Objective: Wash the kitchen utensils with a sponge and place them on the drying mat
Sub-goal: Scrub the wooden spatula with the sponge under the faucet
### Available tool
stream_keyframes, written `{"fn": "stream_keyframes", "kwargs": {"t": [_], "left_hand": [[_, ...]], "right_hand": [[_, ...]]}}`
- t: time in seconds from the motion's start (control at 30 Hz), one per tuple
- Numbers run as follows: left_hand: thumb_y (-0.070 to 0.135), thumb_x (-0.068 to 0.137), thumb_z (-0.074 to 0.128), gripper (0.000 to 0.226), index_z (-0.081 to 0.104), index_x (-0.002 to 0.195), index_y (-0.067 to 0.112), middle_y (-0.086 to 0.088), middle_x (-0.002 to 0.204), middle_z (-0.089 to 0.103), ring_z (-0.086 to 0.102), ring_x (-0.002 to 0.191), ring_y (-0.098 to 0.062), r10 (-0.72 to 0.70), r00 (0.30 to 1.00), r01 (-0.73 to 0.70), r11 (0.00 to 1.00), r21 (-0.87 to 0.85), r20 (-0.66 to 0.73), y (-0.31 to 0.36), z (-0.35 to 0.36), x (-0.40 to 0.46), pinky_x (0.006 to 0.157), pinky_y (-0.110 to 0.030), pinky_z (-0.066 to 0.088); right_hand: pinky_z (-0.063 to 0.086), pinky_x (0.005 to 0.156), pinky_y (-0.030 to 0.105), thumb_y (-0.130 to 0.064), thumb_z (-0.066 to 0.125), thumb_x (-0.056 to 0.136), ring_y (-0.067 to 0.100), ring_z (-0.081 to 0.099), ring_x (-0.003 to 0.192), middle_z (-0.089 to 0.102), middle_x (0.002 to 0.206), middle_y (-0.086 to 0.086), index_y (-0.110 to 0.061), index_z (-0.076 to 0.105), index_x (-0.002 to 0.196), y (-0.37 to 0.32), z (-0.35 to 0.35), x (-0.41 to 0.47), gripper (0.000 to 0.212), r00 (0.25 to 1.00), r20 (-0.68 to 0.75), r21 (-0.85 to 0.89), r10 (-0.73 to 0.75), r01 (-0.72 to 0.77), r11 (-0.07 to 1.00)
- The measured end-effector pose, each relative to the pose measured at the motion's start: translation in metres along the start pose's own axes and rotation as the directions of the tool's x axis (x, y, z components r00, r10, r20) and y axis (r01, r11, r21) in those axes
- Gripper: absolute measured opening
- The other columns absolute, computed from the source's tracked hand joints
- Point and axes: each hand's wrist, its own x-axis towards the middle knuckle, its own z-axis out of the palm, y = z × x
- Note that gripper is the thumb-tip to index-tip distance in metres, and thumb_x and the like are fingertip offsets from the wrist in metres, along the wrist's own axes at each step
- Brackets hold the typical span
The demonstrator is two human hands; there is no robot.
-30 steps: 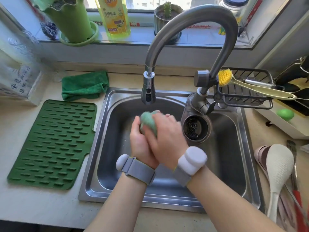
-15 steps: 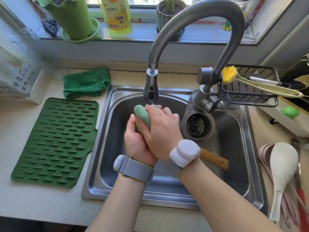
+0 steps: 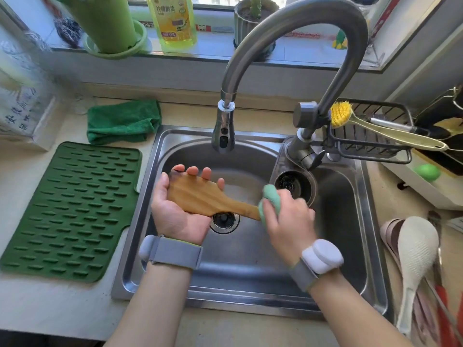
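1. Over the sink (image 3: pixel 360 221), under the tap (image 3: pixel 223 136), the left hand (image 3: pixel 175 211) lies palm up with the wooden spatula (image 3: pixel 200 196) resting on it; the fingers curl round the blade's far edge, so the blade is cradled and lightly gripped.
2. At about 3 o'clock from that hand, the right hand (image 3: pixel 288 219) is clamped on the green sponge (image 3: pixel 270 201), which wraps the spatula's neck where blade meets handle. The two hands are apart, joined only by the spatula.
3. No water shows running, so this looks like the scrubbing step, not the rinse.
4. To do it well: keep the left grip firm enough that the wet wood does not slide, and run the sponge along the grain from neck to blade tip.
5. Turn the spatula over so the underside against the palm also gets scrubbed, and give extra strokes to the dark patch at the blade's far corner, near 11 o'clock.
6. Work low over the bowl so drips fall inside.
7. The mat (image 3: pixel 70 211) lies bare at 9 o'clock, well apart from the hands; more utensils (image 3: pixel 416 249) wait at 3 o'clock on the counter.
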Motion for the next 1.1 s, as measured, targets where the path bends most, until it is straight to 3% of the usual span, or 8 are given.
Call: {"fn": "stream_keyframes", "kwargs": {"t": [0.07, 0.23, 0.43, 0.63, 0.8, 0.9, 1.0, 1.1], "left_hand": [[0.041, 0.094, 0.039, 0.030, 0.058, 0.084, 0.021, 0.001, 0.084, 0.060, 0.062, 0.085, -0.024, -0.006, 1.000, 0.006, 1.000, -0.007, -0.028, -0.001, 0.001, 0.001, 0.098, -0.055, 0.043], [0.037, 0.095, 0.038, 0.031, 0.057, 0.083, 0.017, -0.003, 0.080, 0.060, 0.064, 0.085, -0.027, 0.002, 1.000, -0.003, 1.000, -0.026, -0.021, -0.016, 0.007, -0.001, 0.083, -0.041, 0.055], [0.040, 0.092, 0.038, 0.030, 0.059, 0.083, 0.021, 0.002, 0.082, 0.058, 0.058, 0.081, -0.022, 0.059, 0.998, -0.059, 0.998, -0.015, -0.002, 0.005, 0.002, 0.003, 0.095, -0.054, 0.046], [0.039, 0.093, 0.038, 0.030, 0.058, 0.082, 0.019, 0.001, 0.081, 0.058, 0.059, 0.080, -0.023, 0.028, 1.000, -0.028, 0.998, -0.053, 0.005, -0.008, 0.006, 0.002, 0.095, -0.053, 0.044], [0.040, 0.091, 0.040, 0.029, 0.059, 0.081, 0.020, 0.002, 0.082, 0.059, 0.060, 0.079, -0.023, 0.022, 0.999, -0.023, 1.000, -0.015, -0.042, -0.002, 0.001, 0.003, 0.094, -0.054, 0.046], [0.040, 0.093, 0.039, 0.030, 0.059, 0.082, 0.021, 0.001, 0.082, 0.060, 0.060, 0.079, -0.023, -0.006, 0.999, 0.006, 1.000, -0.004, -0.048, -0.016, 0.005, 0.002, 0.095, -0.053, 0.044], [0.041, 0.095, 0.037, 0.033, 0.058, 0.083, 0.018, -0.004, 0.085, 0.062, 0.063, 0.083, -0.027, -0.046, 0.999, 0.046, 0.999, 0.023, -0.017, -0.027, 0.011, -0.003, 0.092, -0.048, 0.047], [0.043, 0.097, 0.037, 0.040, 0.063, 0.086, 0.013, -0.011, 0.094, 0.066, 0.064, 0.094, -0.029, -0.170, 0.986, 0.169, 0.985, 0.012, 0.006, -0.034, 0.016, -0.011, 0.098, -0.042, 0.046]], "right_hand": [[0.034, 0.072, 0.041, -0.040, 0.042, 0.093, 0.038, 0.054, 0.086, 0.062, 0.088, 0.011, -0.013, 0.054, 0.095, 0.003, 0.003, -0.007, 0.029, 0.997, -0.005, 0.035, 0.074, -0.074, 0.997], [0.039, 0.062, 0.038, -0.043, 0.041, 0.088, 0.030, 0.051, 0.071, 0.062, 0.076, 0.004, -0.017, 0.057, 0.087, -0.060, 0.020, -0.006, 0.031, 0.940, -0.102, 0.034, -0.326, 0.331, 0.943], [0.036, 0.072, 0.043, -0.032, 0.047, 0.094, 0.041, 0.051, 0.086, 0.062, 0.091, 0.016, -0.011, 0.052, 0.096, 0.044, 0.002, -0.015, 0.021, 0.966, -0.064, 0.158, 0.251, -0.238, 0.958], [0.037, 0.067, 0.040, -0.043, 0.038, 0.090, 0.029, 0.048, 0.075, 0.062, 0.085, 0.005, -0.014, 0.057, 0.095, -0.038, 0.024, -0.010, 0.035, 0.955, -0.117, 0.093, -0.271, 0.282, 0.955], [0.035, 0.070, 0.041, -0.035, 0.045, 0.093, 0.041, 0.052, 0.084, 0.063, 0.092, 0.018, -0.010, 0.052, 0.095, 0.050, 0.008, -0.017, 0.027, 0.957, -0.091, 0.157, 0.276, -0.260, 0.953], [0.037, 0.073, 0.041, -0.041, 0.041, 0.090, 0.036, 0.052, 0.082, 0.062, 0.091, 0.014, -0.011, 0.056, 0.097, -0.007, 0.020, -0.021, 0.034, 1.000, -0.027, 0.243, -0.002, 0.008, 0.970], [0.039, 0.076, 0.037, -0.041, 0.045, 0.087, 0.028, 0.048, 0.083, 0.063, 0.093, 0.005, -0.015, 0.058, 0.096, -0.054, 0.009, -0.009, 0.031, 0.938, 0.062, 0.386, -0.342, 0.294, 0.875], [0.041, 0.075, 0.039, -0.038, 0.052, 0.085, 0.028, 0.049, 0.082, 0.058, 0.082, -0.006, -0.015, 0.060, 0.097, -0.057, -0.008, 0.019, 0.027, 0.928, 0.027, 0.370, -0.371, 0.335, 0.866]]}}
